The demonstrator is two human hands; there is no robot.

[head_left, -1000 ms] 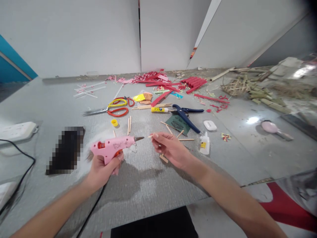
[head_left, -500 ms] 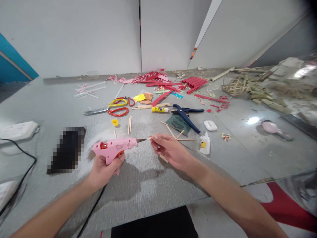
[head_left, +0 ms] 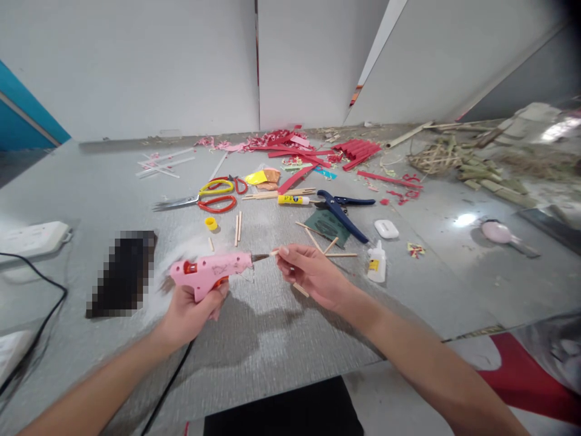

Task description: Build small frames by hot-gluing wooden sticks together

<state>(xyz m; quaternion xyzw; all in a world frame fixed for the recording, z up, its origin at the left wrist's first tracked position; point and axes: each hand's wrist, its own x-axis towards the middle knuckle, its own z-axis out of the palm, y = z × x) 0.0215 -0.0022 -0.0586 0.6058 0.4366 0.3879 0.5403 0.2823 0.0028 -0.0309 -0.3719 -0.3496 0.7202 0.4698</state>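
Observation:
My left hand (head_left: pixel 197 312) is wrapped round the handle of a pink hot glue gun (head_left: pixel 215 270), its nozzle pointing right. Between the thumb and fingers of my right hand (head_left: pixel 308 272) is a small wooden stick (head_left: pixel 275 252), mostly covered by the fingers. The nozzle tip is at or very near the stick's exposed end; whether they touch I cannot tell. Thin glue strands hang below the gun's front. Several cut wooden sticks (head_left: pixel 333 255) lie beyond my right hand, partly on a dark green sheet (head_left: pixel 329 225). Two more short sticks (head_left: pixel 238 229) lie beyond the gun.
Scissors (head_left: pixel 218 197), a glue stick (head_left: pixel 293 200), its yellow cap (head_left: pixel 211 224), blue pruning shears (head_left: pixel 340 212) and a white glue bottle (head_left: pixel 376 263) lie around. Red paper strips (head_left: pixel 356 151) are heaped behind. On the left are a pixelated dark object (head_left: pixel 122 272) and a power strip (head_left: pixel 34 241).
Both hands hold nearly the same position, with the nozzle still at the stick's end. Only a very slight shift of the view shows.

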